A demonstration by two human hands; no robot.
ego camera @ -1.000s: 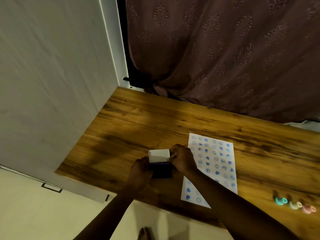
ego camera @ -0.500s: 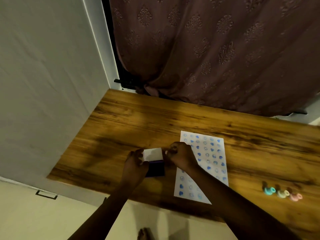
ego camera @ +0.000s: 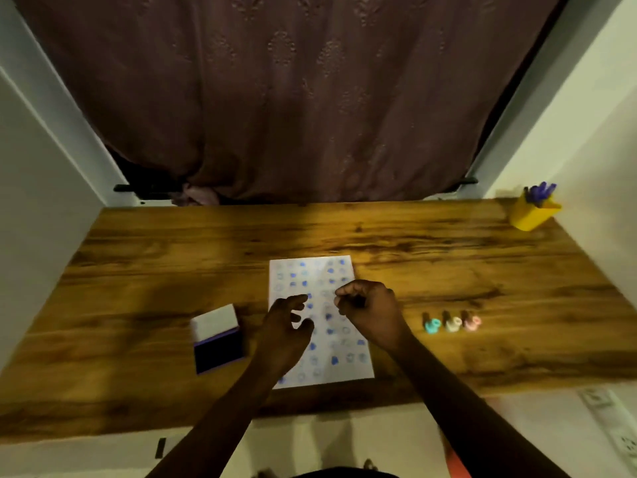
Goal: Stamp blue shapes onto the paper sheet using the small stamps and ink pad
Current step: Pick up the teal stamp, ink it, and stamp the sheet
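The paper sheet (ego camera: 319, 322) lies mid-table, partly filled with blue shapes. Both hands have left the open ink pad (ego camera: 218, 339) at its left: the right hand (ego camera: 370, 310), fingers pinched together, likely on a freshly inked stamp, hovers over the sheet; the left hand (ego camera: 286, 326) spreads loosely. Three stamps (ego camera: 451, 323) wait right.

The paper sheet (ego camera: 320, 322) is white, covered in rows of blue stamped shapes, some solid, some faint outlines. The ink pad (ego camera: 218, 339) shows a dark blue, nearly black pad under a white raised lid. Three small stamps (ego camera: 452, 323) are teal, cream and pink. The tabletop (ego camera: 172, 270) is brown streaked woodgrain. The curtain (ego camera: 282, 98) is dull maroon with a repeated motif. The cup (ego camera: 533, 212) is yellow.
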